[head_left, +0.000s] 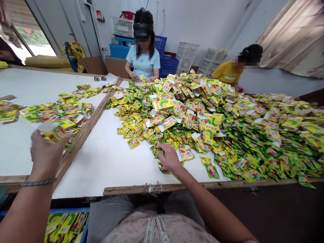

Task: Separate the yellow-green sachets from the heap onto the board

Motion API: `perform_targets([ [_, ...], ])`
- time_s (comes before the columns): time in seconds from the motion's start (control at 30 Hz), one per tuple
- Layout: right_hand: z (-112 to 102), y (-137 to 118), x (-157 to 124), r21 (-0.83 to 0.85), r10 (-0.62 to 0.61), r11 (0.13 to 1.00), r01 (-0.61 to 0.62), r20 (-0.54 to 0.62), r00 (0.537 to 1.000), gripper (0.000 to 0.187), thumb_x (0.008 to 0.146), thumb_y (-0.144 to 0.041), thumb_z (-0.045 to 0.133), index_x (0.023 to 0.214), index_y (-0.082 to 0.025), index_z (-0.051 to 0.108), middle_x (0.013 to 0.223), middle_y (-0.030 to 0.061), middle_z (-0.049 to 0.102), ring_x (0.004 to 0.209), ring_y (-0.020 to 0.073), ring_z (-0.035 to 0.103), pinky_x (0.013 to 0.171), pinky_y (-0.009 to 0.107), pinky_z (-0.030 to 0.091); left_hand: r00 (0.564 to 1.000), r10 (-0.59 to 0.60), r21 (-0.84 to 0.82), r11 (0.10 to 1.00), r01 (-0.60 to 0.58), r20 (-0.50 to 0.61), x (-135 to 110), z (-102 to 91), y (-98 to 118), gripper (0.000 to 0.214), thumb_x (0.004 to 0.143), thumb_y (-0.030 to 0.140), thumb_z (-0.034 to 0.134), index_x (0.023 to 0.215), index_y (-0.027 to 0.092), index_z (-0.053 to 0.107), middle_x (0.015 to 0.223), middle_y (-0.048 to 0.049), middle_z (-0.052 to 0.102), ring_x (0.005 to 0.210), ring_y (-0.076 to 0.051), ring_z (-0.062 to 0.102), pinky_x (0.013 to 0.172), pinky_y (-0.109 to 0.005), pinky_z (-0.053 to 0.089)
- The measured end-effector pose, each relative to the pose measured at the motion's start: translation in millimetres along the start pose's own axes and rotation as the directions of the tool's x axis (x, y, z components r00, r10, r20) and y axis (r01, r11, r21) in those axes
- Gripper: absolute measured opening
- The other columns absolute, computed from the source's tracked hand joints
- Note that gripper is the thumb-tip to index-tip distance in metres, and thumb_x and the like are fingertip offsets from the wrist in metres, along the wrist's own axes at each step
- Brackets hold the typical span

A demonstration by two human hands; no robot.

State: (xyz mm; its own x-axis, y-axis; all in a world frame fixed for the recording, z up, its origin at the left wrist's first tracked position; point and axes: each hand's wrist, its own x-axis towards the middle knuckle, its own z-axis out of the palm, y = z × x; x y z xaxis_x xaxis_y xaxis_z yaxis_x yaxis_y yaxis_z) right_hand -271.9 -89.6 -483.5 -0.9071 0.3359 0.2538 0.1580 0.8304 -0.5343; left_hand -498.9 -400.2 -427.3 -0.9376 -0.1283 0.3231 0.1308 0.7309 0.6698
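Bench [106, 162] under one big heap [192, 116], too many pieces to count, has one left hand [45, 152] above, fingers clamped on one blurry yellow box [54, 133], and one right hand [169, 158], fingers apart or together I cannot tell, seemingly picking little packets [163, 168] at the heap's near edge, needing a soft pinch.

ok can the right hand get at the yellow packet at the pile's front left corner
Likely yes: the yellow packet lies uncovered to the left of the right hand, with bare white tabletop between them and only a few green packets close to that hand.
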Motion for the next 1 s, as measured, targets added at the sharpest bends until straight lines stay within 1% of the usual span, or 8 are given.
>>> perform_targets([
  [0.07,-1,18,-1,-0.149,0.011,0.989,0.002,0.086,0.996,0.024,0.076,-0.017,0.054,0.098,-0.018,0.062,0.101,0.0093,0.063,0.098,0.0231,0.052,0.087,0.035,0.037,0.989,0.111,0.112,0.989,-0.1,-0.096,3,1.4,13,0.061,0.071,0.046,0.061,0.118,0.012,0.045,0.111,-0.0121,0.058,0.116,-0.036,0.043,0.092,-0.053,0.036],
  [0.13,4,26,-1,-0.253,-0.001,0.967,0.038,0.145,0.989,0.023,0.075,-0.015,0.053,0.096,-0.016,0.063,0.096,0.011,0.064,0.096,0.0242,0.052,0.085,0.035,0.038,0.962,0.267,0.12,0.955,-0.272,0.06,-16,22.2,34,0.05,0.076,0.036,0.057,0.116,0.008,0.049,0.116,-0.0144,0.057,0.114,-0.034,0.046,0.096,-0.048,0.036],
  [0.3,13,21,3,-0.138,0.008,0.99,-0.003,0.042,0.999,0.032,0.083,-0.015,0.04,0.11,-0.015,0.059,0.097,0.0104,0.065,0.093,0.0217,0.056,0.084,0.035,0.041,0.622,0.512,-0.149,0.828,-0.54,0.593,-87,107.8,75,0.042,0.069,0.012,0.056,0.112,0.011,0.056,0.122,-0.0151,0.056,0.119,-0.028,0.044,0.1,-0.036,0.034],
  [0.37,10,18,2,0.039,0.07,0.997,-0.068,-0.044,0.997,0.033,0.086,-0.019,0.038,0.113,-0.017,0.057,0.106,0.0091,0.063,0.096,0.0202,0.056,0.086,0.034,0.042,0.582,0.49,-0.172,0.84,-0.515,0.649,-101,128.4,78,0.038,0.069,0.006,0.051,0.105,0.014,0.059,0.115,-0.0149,0.06,0.115,-0.027,0.049,0.096,-0.035,0.036],
  [0.57,14,21,-9,0.585,0.325,0.748,-0.314,0.089,0.942,0.032,0.08,-0.037,0.051,0.106,-0.019,0.057,0.075,0.0006,0.061,0.064,0.0143,0.055,0.062,0.028,0.045,0.645,0.348,-0.213,0.936,-0.281,0.68,-111,126.2,71,0.024,0.081,0.025,0.046,0.102,0.015,0.054,0.077,-0.0093,0.066,0.075,-0.024,0.062,0.068,-0.034,0.045],
  [0.73,27,15,-10,0.749,0.348,0.566,-0.345,0.163,0.923,0.037,0.068,-0.04,0.065,0.096,-0.017,0.058,0.072,0.0004,0.06,0.068,0.0144,0.056,0.065,0.028,0.046,0.432,0.325,-0.513,0.732,0.449,0.841,-150,105.2,78,0.032,0.07,0.037,0.065,0.089,0.015,0.054,0.069,-0.0017,0.063,0.063,-0.015,0.058,0.061,-0.026,0.045],
  [0.87,24,4,-10,0.704,0.287,0.623,-0.343,0.202,0.936,0.032,0.069,-0.04,0.064,0.092,-0.018,0.062,0.069,-0.0003,0.06,0.065,0.0143,0.055,0.064,0.028,0.047,0.408,0.34,-0.527,0.628,0.572,0.847,-173,96.8,85,0.033,0.069,0.037,0.068,0.09,0.015,0.057,0.082,-0.0027,0.065,0.073,-0.014,0.058,0.069,-0.026,0.045],
  [1.0,16,1,-16,0.698,0.28,0.637,-0.327,0.186,0.942,0.031,0.072,-0.038,0.062,0.093,-0.016,0.062,0.067,-0.0003,0.06,0.062,0.0132,0.054,0.06,0.026,0.046,0.363,0.349,-0.502,0.665,0.553,0.864,-177,98.4,88,0.03,0.068,0.035,0.069,0.086,0.014,0.058,0.072,0.0003,0.061,0.066,-0.011,0.053,0.061,-0.022,0.041],
])
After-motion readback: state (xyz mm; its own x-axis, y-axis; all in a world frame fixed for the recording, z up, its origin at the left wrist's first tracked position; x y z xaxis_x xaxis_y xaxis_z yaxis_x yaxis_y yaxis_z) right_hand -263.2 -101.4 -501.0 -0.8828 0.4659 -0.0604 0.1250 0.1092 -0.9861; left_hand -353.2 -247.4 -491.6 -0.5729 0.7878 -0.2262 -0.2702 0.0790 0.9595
